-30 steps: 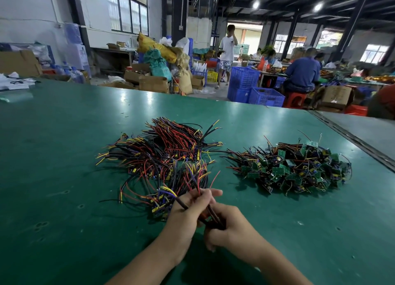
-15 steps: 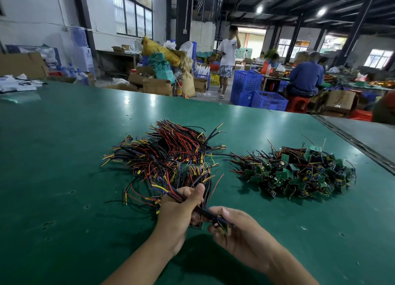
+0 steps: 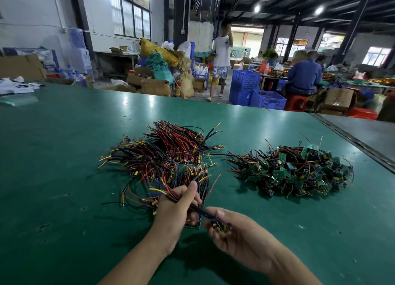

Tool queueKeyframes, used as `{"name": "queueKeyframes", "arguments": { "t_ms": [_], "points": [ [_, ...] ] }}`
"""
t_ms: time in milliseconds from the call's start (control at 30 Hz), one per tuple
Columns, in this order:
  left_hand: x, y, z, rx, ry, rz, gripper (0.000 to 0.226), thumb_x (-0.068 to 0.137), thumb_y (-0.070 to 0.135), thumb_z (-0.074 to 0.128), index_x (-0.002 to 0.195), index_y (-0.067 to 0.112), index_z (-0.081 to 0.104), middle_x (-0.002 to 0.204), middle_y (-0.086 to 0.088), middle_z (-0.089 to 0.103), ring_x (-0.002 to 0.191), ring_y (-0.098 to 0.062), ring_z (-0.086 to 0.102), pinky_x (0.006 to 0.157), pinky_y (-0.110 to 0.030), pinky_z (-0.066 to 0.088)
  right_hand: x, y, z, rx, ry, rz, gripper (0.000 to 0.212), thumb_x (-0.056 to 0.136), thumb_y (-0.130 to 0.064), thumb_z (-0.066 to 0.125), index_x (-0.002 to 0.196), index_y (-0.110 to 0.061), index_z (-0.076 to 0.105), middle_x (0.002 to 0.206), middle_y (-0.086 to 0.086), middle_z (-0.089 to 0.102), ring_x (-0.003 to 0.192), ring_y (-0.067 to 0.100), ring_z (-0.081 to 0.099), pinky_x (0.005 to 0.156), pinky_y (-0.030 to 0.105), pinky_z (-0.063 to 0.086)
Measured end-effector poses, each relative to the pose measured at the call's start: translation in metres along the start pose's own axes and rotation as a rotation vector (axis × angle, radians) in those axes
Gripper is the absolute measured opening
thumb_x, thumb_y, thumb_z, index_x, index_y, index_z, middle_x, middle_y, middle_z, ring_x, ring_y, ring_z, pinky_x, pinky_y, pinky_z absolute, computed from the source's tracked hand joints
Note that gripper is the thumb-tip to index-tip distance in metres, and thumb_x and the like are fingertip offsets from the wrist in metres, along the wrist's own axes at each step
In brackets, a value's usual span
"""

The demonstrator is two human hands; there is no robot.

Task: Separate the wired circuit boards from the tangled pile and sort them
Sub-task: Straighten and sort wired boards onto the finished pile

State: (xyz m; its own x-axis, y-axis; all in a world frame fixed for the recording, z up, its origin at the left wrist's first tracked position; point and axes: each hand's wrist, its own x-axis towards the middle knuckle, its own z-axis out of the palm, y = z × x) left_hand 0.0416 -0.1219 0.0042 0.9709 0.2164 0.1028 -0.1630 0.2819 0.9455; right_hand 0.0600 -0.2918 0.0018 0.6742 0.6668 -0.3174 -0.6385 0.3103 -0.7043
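Green matting [image 3: 64,156] covers the bench, with a busy workshop blurred behind it. Seen from my head, my left hand [image 3: 175,208] is curled round a sheaf of wires [image 3: 198,209] at the near edge of the tangled pile [image 3: 166,156]. My right hand [image 3: 239,235] pinches the small wired board [image 3: 220,226] at that sheaf's end, just above the mat. To do this well, I judge the left grip should be firm while I draw the board along the line of its leads (a sideways tug would likely drag neighbours along). It would then go to the heap of green boards [image 3: 295,173], well apart on the right. My fingers cover most of the board, so its face is hard to make out. Where its leads run inside the tangle is hidden, and my forearms are cut off below.
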Motion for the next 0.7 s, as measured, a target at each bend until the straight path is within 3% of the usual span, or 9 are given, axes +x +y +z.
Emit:
{"name": "queueKeyframes", "arguments": {
  "t_ms": [100, 200, 300, 400, 467, 533, 633, 700],
  "points": [
    [0.003, -0.003, -0.002, 0.054, 0.039, 0.037, 0.038, 0.074, 0.046, 0.064, 0.056, 0.013, 0.060, 0.054, 0.000, 0.052, 0.044, -0.016, 0.047, 0.043, -0.022, 0.040, 0.000, 0.000, 0.001, -0.028, 0.021, -0.078, 0.034, 0.069, -0.011, 0.086, 0.099, -0.002, 0.075, 0.097, 0.022, 0.069, 0.071, 0.021, 0.067, 0.060, 0.024, 0.058],
    [0.004, -0.007, -0.007, 0.201, 0.044, 0.157, 0.041, 0.072, 0.049, 0.067, 0.057, 0.012, 0.058, 0.050, 0.010, 0.049, 0.047, -0.006, 0.043, 0.050, -0.014, 0.037, 0.004, -0.001, 0.000, -0.100, 0.073, -0.157, 0.014, 0.077, -0.003, 0.074, 0.090, 0.000, 0.076, 0.094, 0.022, 0.070, 0.072, 0.023, 0.069, 0.060, 0.024, 0.058],
    [0.005, -0.011, -0.011, 0.291, -0.019, 0.238, 0.035, 0.076, 0.055, 0.073, 0.068, 0.023, 0.063, 0.049, 0.013, 0.045, 0.046, 0.000, 0.038, 0.048, -0.012, 0.031, 0.007, -0.012, -0.005, -0.167, 0.134, -0.270, 0.014, 0.073, -0.002, 0.070, 0.086, 0.000, 0.077, 0.088, 0.021, 0.071, 0.067, 0.020, 0.069, 0.060, 0.022, 0.058],
    [0.006, -0.015, -0.011, 0.390, -0.032, 0.308, 0.038, 0.076, 0.061, 0.060, 0.077, 0.023, 0.058, 0.056, 0.012, 0.044, 0.053, -0.004, 0.037, 0.052, -0.019, 0.030, 0.010, -0.039, -0.007, -0.196, 0.226, -0.401, 0.016, 0.070, -0.007, 0.069, 0.083, -0.002, 0.078, 0.083, 0.018, 0.072, 0.063, 0.016, 0.068, 0.056, 0.017, 0.056],
    [0.005, -0.018, -0.010, 0.503, -0.073, 0.380, 0.035, 0.082, 0.058, 0.056, 0.076, 0.023, 0.055, 0.057, 0.012, 0.046, 0.054, -0.002, 0.039, 0.053, -0.017, 0.031, 0.013, -0.065, -0.010, -0.279, 0.371, -0.542, 0.014, 0.070, -0.008, 0.072, 0.081, -0.004, 0.078, 0.080, 0.014, 0.073, 0.066, 0.018, 0.068, 0.058, 0.019, 0.057],
    [0.004, -0.020, -0.010, 0.589, -0.109, 0.422, 0.031, 0.085, 0.052, 0.056, 0.073, 0.024, 0.054, 0.057, 0.011, 0.047, 0.053, -0.003, 0.040, 0.053, -0.014, 0.032, 0.016, -0.095, -0.016, -0.528, 0.609, -0.692, 0.010, 0.075, -0.009, 0.076, 0.085, -0.012, 0.077, 0.076, 0.007, 0.075, 0.068, 0.020, 0.065, 0.063, 0.026, 0.058],
    [0.006, -0.024, -0.010, 0.670, -0.153, 0.433, 0.027, 0.088, 0.042, 0.059, 0.072, 0.021, 0.053, 0.059, 0.011, 0.047, 0.054, -0.005, 0.041, 0.054, -0.017, 0.035, 0.021, -0.135, -0.031, -1.028, 0.998, -0.835, 0.017, 0.083, -0.025, 0.075, 0.099, -0.019, 0.076, 0.066, -0.002, 0.071, 0.053, 0.015, 0.057, 0.047, 0.022, 0.047],
    [0.008, -0.026, -0.009, 0.693, -0.156, 0.453, 0.027, 0.089, 0.039, 0.060, 0.072, 0.020, 0.053, 0.059, 0.009, 0.047, 0.054, -0.006, 0.042, 0.054, -0.022, 0.037, 0.027, -0.151, -0.042, -1.223, 1.144, -0.871, 0.023, 0.088, -0.028, 0.070, 0.105, -0.013, 0.075, 0.068, 0.000, 0.068, 0.057, 0.020, 0.059, 0.059, 0.023, 0.043]
  ]
}}
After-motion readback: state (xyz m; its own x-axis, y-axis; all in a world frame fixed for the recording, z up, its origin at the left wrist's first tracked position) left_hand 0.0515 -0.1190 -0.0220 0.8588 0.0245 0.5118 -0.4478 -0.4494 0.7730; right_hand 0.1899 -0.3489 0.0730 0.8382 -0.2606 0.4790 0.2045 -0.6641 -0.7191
